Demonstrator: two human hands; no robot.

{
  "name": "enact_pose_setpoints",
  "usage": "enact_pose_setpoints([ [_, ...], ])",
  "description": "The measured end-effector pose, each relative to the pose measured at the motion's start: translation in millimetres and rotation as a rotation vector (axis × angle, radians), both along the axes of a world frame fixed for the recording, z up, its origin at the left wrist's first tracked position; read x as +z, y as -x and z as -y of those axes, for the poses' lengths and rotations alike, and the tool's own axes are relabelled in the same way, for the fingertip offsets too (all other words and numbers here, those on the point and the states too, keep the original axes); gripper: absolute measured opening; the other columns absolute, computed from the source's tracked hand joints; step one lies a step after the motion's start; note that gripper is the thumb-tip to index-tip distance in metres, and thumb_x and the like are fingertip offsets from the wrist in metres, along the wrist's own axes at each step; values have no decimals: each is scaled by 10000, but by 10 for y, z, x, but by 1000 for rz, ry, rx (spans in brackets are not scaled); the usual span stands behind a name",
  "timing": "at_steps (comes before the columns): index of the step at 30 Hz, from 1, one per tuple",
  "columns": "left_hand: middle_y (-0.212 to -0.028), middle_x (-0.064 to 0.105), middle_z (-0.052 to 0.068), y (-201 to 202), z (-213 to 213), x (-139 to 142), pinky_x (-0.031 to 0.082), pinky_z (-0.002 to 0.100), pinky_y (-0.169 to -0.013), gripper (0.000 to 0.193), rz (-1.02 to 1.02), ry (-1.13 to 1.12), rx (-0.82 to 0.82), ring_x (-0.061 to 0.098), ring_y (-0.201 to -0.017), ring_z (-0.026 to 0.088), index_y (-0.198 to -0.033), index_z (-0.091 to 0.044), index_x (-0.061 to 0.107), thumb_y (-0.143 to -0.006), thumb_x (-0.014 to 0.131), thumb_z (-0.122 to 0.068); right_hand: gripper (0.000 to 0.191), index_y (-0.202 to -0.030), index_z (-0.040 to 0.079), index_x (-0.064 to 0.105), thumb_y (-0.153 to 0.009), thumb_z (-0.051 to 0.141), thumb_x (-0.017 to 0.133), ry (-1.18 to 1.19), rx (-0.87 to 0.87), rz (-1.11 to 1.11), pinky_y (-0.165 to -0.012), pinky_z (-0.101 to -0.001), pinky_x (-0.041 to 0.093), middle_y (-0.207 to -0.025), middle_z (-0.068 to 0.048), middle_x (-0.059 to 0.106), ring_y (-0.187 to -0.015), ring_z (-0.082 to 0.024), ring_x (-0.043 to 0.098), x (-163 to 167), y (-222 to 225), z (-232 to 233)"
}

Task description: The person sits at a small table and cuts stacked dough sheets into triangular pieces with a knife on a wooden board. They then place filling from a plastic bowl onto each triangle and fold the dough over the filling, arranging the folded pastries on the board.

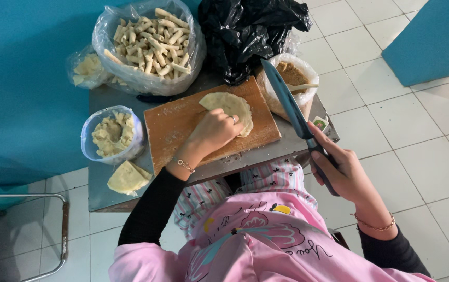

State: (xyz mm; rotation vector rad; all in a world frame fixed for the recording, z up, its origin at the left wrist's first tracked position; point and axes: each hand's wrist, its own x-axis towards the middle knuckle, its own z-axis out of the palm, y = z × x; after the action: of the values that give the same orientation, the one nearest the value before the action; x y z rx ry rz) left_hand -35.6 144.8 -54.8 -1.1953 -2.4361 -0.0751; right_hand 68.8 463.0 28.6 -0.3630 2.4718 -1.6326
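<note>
Pale cream dough round (232, 108) on reddish-brown wooden board (182, 125). Dark steel knife blade (287, 102), black handle. Grey metal table (99, 183). Beige rolled pieces in clear bag (148, 39); cream dough lumps in clear tub (112, 134). Glossy black bag (250, 31). Brown filling in clear bag (289, 73). Teal wall (26, 78); white floor tiles (417, 130). Pink printed apron (255, 240), black sleeves, striped pink-white trousers (271, 177). Gold bracelets at both wrists.

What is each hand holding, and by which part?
The right hand holds a knife by its dark handle, blade raised. The left hand holds nothing; it rests on the dough round.
</note>
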Motion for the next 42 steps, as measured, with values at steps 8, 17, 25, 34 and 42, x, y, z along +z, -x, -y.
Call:
enact_pose_setpoints([
  [8, -863, 701, 28, -104, 38, 12, 532, 337, -699, 143, 24, -221, -41, 702, -710, 187, -944, -87, 710, -807, 720, -126, 629, -1580, 164, 425, -970, 44, 520, -41, 2, 8, -498, -269, 490, -596, -20, 563, -482, -89, 508, -11, 11, -28],
  [17, -1032, 744, 49, -278, 47, 38, 570, 368, -857, 203, 6, -211, -13, 735, -971, 217, -976, -68, 717, -786, 751, -131, 633, -1582, 169, 416, -969, 46, 513, -49, 15, 3, -499, -260, 485, -606, -18, 562, -481, -84, 509, 17, 4, -65],
  [25, -1016, 732, 83, -335, -53, 7, 525, 448, -931, 235, 29, -214, 52, 708, -993, 260, -968, -68, 724, -806, 770, -232, 634, -1586, 173, 410, -972, 46, 512, -39, 24, -7, -495, -259, 477, -602, -13, 552, -488, -83, 498, 60, 3, -71],
  [34, -932, 724, 27, -322, -108, -196, 551, 404, -910, 67, -62, -311, 78, 720, -938, 183, -926, -112, 696, -868, 728, -114, 633, -1584, 174, 414, -971, 48, 508, -49, 24, 0, -498, -260, 480, -604, -11, 550, -487, -83, 496, 63, 7, -90],
  [42, -914, 751, 1, 113, 194, -9, 479, 177, -540, 67, 463, -766, 214, 627, -661, 97, -1008, -114, 730, -1005, 671, -144, 632, -1585, 181, 413, -973, 55, 510, -54, 21, 37, -491, -263, 474, -596, -12, 552, -482, -82, 491, 44, 27, -84],
])
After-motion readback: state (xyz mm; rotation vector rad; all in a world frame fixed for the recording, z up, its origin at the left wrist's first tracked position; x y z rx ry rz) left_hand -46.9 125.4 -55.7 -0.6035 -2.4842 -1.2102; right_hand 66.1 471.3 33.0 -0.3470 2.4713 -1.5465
